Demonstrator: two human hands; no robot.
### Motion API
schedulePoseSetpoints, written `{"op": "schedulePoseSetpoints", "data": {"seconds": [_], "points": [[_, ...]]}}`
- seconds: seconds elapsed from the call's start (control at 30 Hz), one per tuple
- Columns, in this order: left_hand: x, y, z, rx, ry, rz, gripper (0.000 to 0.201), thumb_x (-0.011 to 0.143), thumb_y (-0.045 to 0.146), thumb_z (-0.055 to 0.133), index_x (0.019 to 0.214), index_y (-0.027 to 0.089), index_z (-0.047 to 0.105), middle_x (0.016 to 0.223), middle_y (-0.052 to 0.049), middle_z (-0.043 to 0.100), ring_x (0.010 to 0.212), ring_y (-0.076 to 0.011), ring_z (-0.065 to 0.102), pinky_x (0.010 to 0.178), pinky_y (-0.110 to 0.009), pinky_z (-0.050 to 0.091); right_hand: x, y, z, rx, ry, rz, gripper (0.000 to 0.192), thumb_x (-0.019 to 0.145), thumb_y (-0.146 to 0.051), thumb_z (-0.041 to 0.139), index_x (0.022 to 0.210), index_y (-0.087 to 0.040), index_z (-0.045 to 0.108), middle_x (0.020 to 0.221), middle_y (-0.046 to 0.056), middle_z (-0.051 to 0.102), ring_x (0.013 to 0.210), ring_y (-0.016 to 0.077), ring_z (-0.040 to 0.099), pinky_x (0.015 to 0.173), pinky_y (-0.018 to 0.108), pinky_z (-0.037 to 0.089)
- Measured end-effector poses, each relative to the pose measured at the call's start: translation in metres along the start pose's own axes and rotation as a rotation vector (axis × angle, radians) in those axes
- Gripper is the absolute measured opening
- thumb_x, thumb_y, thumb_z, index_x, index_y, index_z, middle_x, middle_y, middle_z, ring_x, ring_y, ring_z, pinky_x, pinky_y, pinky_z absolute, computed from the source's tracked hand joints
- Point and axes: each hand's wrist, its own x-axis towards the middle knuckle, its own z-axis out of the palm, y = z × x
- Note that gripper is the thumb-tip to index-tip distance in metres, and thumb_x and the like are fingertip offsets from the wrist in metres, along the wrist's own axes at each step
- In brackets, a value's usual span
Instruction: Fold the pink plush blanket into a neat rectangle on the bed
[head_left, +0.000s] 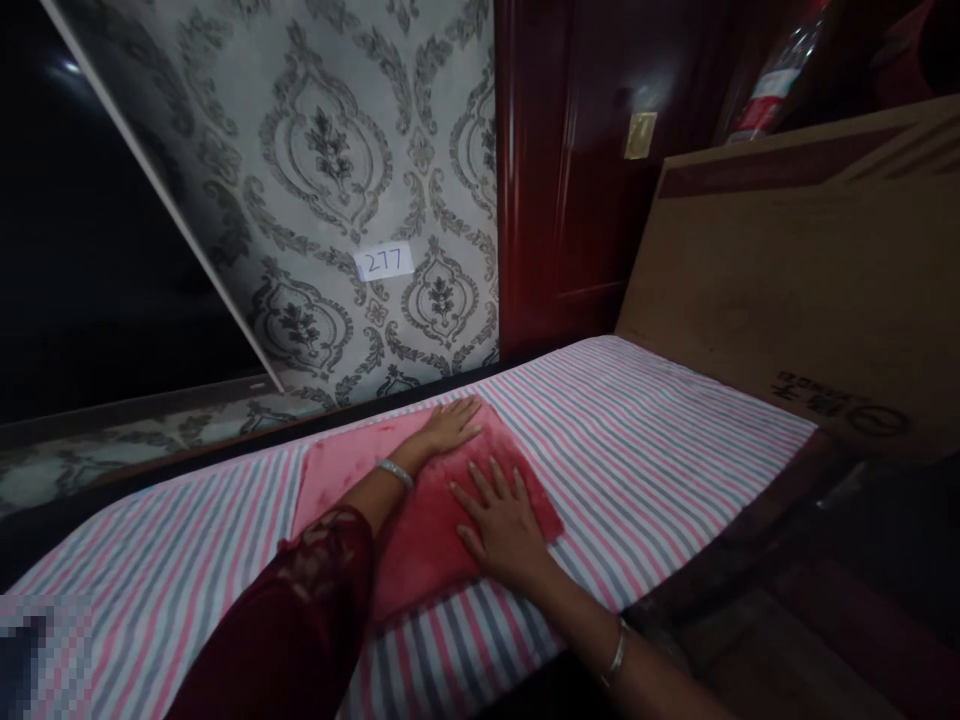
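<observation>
Both my left hand (450, 425) and right hand (506, 520) lie spread flat on the red cloth (420, 530) mid-bed, which looks soft, light and probably plush, so I'd grab it by a corner.

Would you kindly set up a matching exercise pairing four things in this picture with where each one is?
Things:
1. left hand
2. right hand
3. paper label 277
4. cardboard sheet

Places:
A. leaning at the right end of the striped bed
B. flat on the far edge of the red cloth
C. stuck on the patterned wall
D. flat on the near right part of the red cloth

Pairs: 1-B, 2-D, 3-C, 4-A
</observation>
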Motion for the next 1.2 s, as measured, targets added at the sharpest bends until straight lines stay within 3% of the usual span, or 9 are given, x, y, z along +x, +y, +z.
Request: {"op": "schedulePoseSetpoints", "data": {"seconds": [0.17,0.27,0.37,0.47,0.63,0.87,1.03,1.13,1.2], "points": [[-0.043,-0.024,-0.025,0.012,-0.007,0.041,0.063,0.101,0.054,0.029,0.159,0.030,0.022,0.166,-0.007,0.023,0.153,-0.0297,0.017,0.120,-0.060,0.008,0.003,-0.005,-0.016,-0.002,-0.062,0.028,0.057,0.098,-0.053,0.048,0.152,-0.036,0.041,0.164,0.006,0.027,0.152,0.0369,0.015,0.118,0.065,0.007],[-0.073,-0.046,-0.030,-0.007,-0.049,0.015,0.061,0.103,0.053,0.022,0.159,0.030,0.023,0.166,-0.007,0.023,0.153,-0.0290,0.018,0.119,-0.062,0.007,0.012,-0.021,-0.028,0.068,-0.100,-0.070,0.056,0.100,-0.052,0.046,0.151,-0.032,0.043,0.163,0.008,0.030,0.151,0.0362,0.018,0.118,0.064,0.010],[-0.088,-0.061,-0.022,0.025,-0.044,-0.012,0.059,0.103,0.053,0.024,0.159,0.032,0.024,0.167,-0.005,0.020,0.153,-0.0300,0.017,0.118,-0.063,0.008,0.023,-0.041,-0.027,0.134,-0.162,-0.298,0.054,0.100,-0.052,0.047,0.150,-0.033,0.044,0.163,0.005,0.030,0.152,0.0317,0.016,0.120,0.060,0.011],[-0.090,-0.068,-0.003,0.074,-0.010,-0.040,0.058,0.103,0.052,0.030,0.157,0.033,0.029,0.167,-0.003,0.017,0.153,-0.0317,0.014,0.119,-0.062,0.010,0.026,-0.051,-0.015,0.159,-0.245,-0.390,0.058,0.099,-0.056,0.047,0.152,-0.033,0.040,0.164,0.004,0.028,0.153,0.0320,0.012,0.120,0.063,0.006],[-0.089,-0.074,0.022,0.084,0.097,-0.017,0.058,0.103,0.052,0.029,0.157,0.032,0.029,0.167,-0.003,0.019,0.153,-0.0291,0.018,0.121,-0.056,0.014,0.020,-0.049,-0.001,0.171,-0.266,-0.374,0.061,0.100,-0.056,0.044,0.155,-0.033,0.035,0.165,0.002,0.025,0.154,0.0307,0.009,0.121,0.061,0.001],[-0.092,-0.075,0.024,0.088,0.138,0.012,0.056,0.104,0.051,0.031,0.157,0.033,0.030,0.166,-0.004,0.023,0.151,-0.0260,0.024,0.122,-0.051,0.018,0.020,-0.048,0.003,0.146,-0.253,-0.370,0.061,0.100,-0.056,0.044,0.156,-0.034,0.032,0.165,0.002,0.025,0.154,0.0303,0.009,0.121,0.060,0.002],[-0.090,-0.064,0.012,0.148,0.083,-0.042,0.058,0.103,0.048,0.033,0.157,0.028,0.030,0.166,-0.007,0.022,0.152,-0.0298,0.021,0.121,-0.058,0.013,0.024,-0.051,0.001,0.116,-0.287,-0.375,0.062,0.099,-0.056,0.045,0.155,-0.032,0.035,0.166,0.004,0.023,0.153,0.0331,0.009,0.120,0.061,0.003],[-0.100,-0.056,-0.006,0.174,0.060,-0.117,0.058,0.103,0.050,0.033,0.156,0.027,0.034,0.164,-0.009,0.026,0.152,-0.0316,0.022,0.119,-0.063,0.009,0.027,-0.046,-0.018,0.126,-0.313,-0.392,0.062,0.099,-0.057,0.046,0.155,-0.032,0.036,0.165,0.005,0.027,0.153,0.0323,0.013,0.120,0.060,0.008],[-0.116,-0.054,-0.018,0.166,0.068,-0.188,0.061,0.102,0.054,0.032,0.155,0.026,0.035,0.164,-0.011,0.027,0.152,-0.0326,0.021,0.118,-0.064,0.007,0.029,-0.037,-0.036,0.098,-0.258,-0.321,0.060,0.100,-0.054,0.044,0.155,-0.031,0.036,0.163,0.006,0.031,0.152,0.0316,0.018,0.120,0.060,0.012]]}}
